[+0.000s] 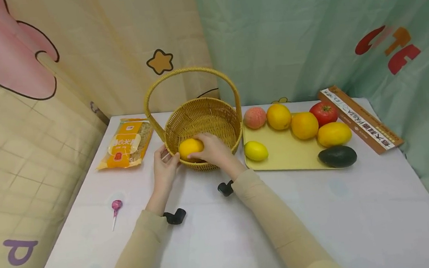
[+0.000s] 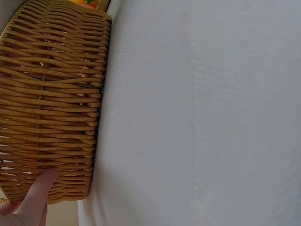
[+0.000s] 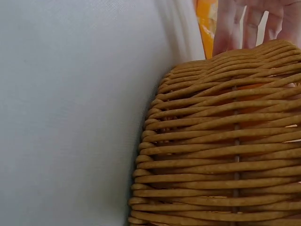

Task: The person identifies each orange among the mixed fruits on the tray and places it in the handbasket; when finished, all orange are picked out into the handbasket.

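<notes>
A woven basket (image 1: 214, 127) with a tall handle stands at the back middle of the table. Inside its front left part, the right hand (image 1: 213, 151) holds a yellow-orange fruit (image 1: 190, 148), thumb and fingers round it. The left hand (image 1: 164, 169) touches the outside of the basket's left front wall, its fingers by the rim. In the left wrist view, a finger of the left hand (image 2: 35, 200) lies against the weave (image 2: 51, 108). The right wrist view shows the left hand (image 3: 256, 23) beyond the basket wall (image 3: 225, 141); the right hand is not seen there.
Right of the basket, a yellow tray (image 1: 277, 159) bears a lemon (image 1: 255, 151), a dark avocado (image 1: 337, 156) and several other fruits. A pasta box (image 1: 362, 120) leans at the tray's right. At the left lie an orange food bag (image 1: 126, 144) and a lollipop (image 1: 116, 205).
</notes>
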A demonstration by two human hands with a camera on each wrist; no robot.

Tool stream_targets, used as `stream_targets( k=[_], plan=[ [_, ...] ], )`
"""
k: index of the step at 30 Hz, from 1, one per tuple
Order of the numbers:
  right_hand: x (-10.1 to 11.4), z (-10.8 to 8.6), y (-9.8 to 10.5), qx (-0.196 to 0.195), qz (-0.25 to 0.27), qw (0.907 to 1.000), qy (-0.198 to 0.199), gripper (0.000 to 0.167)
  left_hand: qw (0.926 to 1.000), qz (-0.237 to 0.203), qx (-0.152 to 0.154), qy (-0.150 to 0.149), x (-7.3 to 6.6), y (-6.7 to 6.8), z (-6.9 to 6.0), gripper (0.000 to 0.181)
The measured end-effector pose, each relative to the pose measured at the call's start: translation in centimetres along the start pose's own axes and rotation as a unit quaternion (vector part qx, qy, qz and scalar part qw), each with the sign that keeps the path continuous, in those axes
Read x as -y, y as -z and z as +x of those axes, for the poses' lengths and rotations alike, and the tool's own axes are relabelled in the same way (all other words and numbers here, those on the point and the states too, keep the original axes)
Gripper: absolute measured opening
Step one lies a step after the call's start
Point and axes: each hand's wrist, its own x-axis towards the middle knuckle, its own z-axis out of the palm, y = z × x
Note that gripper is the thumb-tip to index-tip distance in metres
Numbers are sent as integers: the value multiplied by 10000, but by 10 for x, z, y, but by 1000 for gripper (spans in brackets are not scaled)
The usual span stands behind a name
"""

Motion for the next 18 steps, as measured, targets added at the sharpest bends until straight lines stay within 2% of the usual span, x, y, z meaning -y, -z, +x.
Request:
stream_targets(
  k=[5,11,15,18],
  plan=[
    [1,-4,-2,-200,-212,9995,103,68,10000,-46,-10,-36,2,1,-1,63],
    [1,-5,-6,-735,-424,9961,239,59,10000,42,4,-76,2,1,-1,63],
    [0,-8,-7,-1098,-394,9924,386,53,9999,21,-13,-122,0,0,-2,62],
    [0,-9,-5,-1318,-116,9899,519,48,9998,19,-22,-184,0,0,-1,62]
  ],
)
